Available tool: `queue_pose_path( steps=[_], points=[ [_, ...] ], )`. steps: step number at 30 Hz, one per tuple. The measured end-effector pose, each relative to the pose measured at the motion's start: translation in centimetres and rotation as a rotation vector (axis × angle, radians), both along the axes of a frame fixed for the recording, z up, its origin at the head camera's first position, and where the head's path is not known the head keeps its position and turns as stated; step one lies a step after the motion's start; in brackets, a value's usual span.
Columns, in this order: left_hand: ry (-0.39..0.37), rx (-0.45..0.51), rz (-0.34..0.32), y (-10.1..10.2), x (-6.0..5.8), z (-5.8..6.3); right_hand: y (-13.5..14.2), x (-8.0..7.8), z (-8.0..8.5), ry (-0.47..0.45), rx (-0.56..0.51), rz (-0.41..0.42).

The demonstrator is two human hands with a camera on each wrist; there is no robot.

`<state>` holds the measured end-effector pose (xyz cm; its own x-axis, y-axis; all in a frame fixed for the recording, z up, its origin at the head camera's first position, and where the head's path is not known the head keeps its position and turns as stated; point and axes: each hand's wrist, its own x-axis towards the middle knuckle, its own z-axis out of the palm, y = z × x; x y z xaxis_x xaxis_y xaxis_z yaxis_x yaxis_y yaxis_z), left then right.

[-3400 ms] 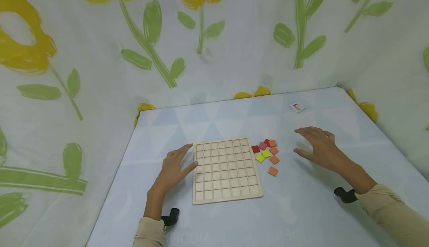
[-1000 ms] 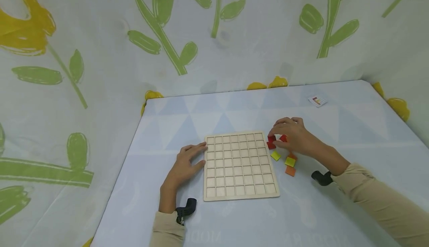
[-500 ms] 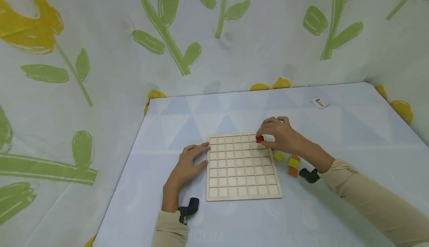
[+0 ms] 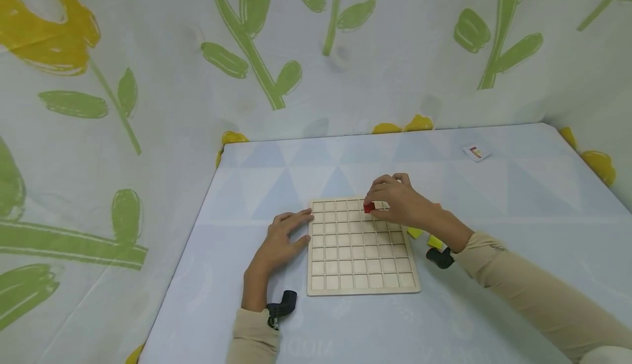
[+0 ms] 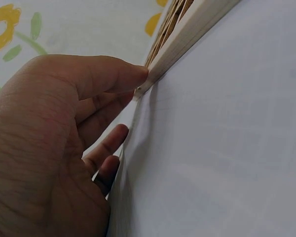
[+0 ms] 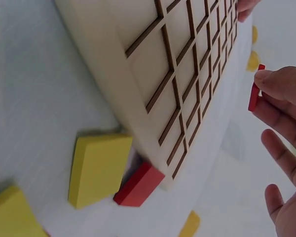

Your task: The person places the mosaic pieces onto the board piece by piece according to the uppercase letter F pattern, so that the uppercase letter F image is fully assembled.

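The square wooden grid board (image 4: 346, 254) lies on the table, its cells recessed between thin ridges. My right hand (image 4: 397, 202) is over its far side and pinches a small red square tile (image 6: 255, 89) between thumb and index finger, the other fingers spread. My left hand (image 4: 278, 243) rests at the board's left edge; in the left wrist view its thumb and fingertips are right at the wooden rim (image 5: 180, 39). Beside the board's right edge lie a yellow tile (image 6: 99, 170) and another red tile (image 6: 139, 183), partly hidden by my right arm in the head view.
A second yellow tile (image 4: 434, 242) and an orange tile (image 4: 437, 205) show around my right forearm. Near the table's far right corner lies a small printed card (image 4: 477, 153). A flower-patterned cloth (image 4: 163, 68) rises behind the table (image 4: 355, 331).
My right hand came in from the right to the tiles, picked up a red one and carried it left over the board. My left hand moved against the board's left edge. Some tiles shifted.
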<state>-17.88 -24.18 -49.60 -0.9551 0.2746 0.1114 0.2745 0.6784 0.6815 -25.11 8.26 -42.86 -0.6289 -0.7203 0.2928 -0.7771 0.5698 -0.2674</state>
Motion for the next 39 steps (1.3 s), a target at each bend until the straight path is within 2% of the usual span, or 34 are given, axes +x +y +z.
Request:
queue_pose_path(
  steps=[6, 14, 26, 39],
  points=[
    [-0.031, -0.025, 0.013, 0.0, 0.1, 0.2, -1.4, -0.1, -0.1, 0.009, 0.017, 0.023],
    [-0.009, -0.031, 0.017, -0.2, -0.1, -0.1, -3.3, -0.3, -0.4, -0.027, 0.038, 0.026],
    [-0.005, -0.024, 0.004, -0.2, -0.3, -0.4, -5.7, -0.5, -1.3, -0.015, 0.066, 0.055],
    [0.0, -0.034, -0.007, -0.2, -0.4, -0.1, -6.7, -0.7, -1.6, -0.018, 0.127, 0.046]
  ],
)
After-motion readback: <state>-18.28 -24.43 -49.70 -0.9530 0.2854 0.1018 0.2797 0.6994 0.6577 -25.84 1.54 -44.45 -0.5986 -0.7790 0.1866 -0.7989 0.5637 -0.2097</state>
